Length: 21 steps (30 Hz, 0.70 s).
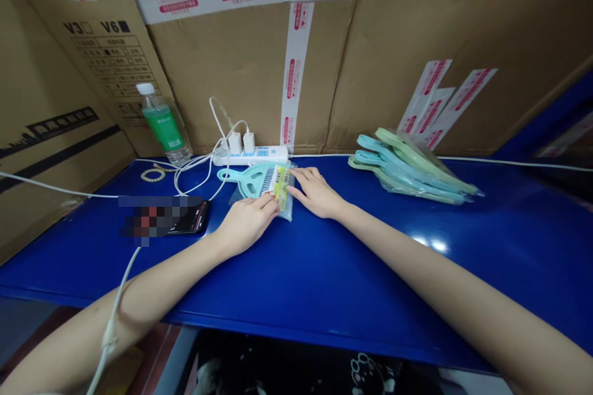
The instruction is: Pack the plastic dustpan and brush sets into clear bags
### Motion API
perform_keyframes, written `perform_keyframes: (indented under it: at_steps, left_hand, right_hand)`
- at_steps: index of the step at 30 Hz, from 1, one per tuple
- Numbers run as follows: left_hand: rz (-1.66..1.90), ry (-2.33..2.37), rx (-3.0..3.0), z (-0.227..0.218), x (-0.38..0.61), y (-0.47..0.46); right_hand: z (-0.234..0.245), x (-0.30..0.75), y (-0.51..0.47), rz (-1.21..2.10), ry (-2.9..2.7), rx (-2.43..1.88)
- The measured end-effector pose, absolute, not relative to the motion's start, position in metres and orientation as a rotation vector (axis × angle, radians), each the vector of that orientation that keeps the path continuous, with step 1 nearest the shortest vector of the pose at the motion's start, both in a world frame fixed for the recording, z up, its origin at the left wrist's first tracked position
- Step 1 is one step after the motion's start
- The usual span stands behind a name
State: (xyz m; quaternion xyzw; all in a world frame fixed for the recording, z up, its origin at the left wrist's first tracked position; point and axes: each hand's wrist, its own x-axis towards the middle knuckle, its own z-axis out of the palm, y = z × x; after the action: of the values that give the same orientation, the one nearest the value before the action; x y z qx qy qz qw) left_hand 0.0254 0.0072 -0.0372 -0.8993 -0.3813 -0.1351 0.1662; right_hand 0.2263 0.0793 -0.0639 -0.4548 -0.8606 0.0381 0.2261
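A light blue dustpan and brush set (pixel 252 180) lies in a clear plastic bag on the blue table, its handle pointing left. At its right end is a yellow and white label card (pixel 280 180). My left hand (pixel 248 222) is closed at the bag's lower edge, with fingertips on the label's lower part; the exact grip is partly hidden. At the bag's right edge rests my right hand (pixel 319 194), fingers stretched out and thumb apart, touching the plastic. Farther right, several bagged green and blue dustpan sets (pixel 407 166) lie in an overlapping pile.
Behind the bag stands a white power strip (pixel 273 154) with two chargers and looped white cables (pixel 199 163). A bottle with a green label (pixel 164 126) leans by the cardboard boxes (pixel 241 62). A phone (pixel 189 219) lies left of my left hand. One cable crosses my left forearm.
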Motion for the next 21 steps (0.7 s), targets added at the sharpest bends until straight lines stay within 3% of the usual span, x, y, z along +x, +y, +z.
perform_keyframes:
  at_steps: [21]
  left_hand:
    - [-0.36, -1.108, -2.595, -0.0379, 0.0238, 0.0104]
  right_hand:
    - [-0.0619, 0.225, 0.0777, 0.08, -2.429, -1.318]
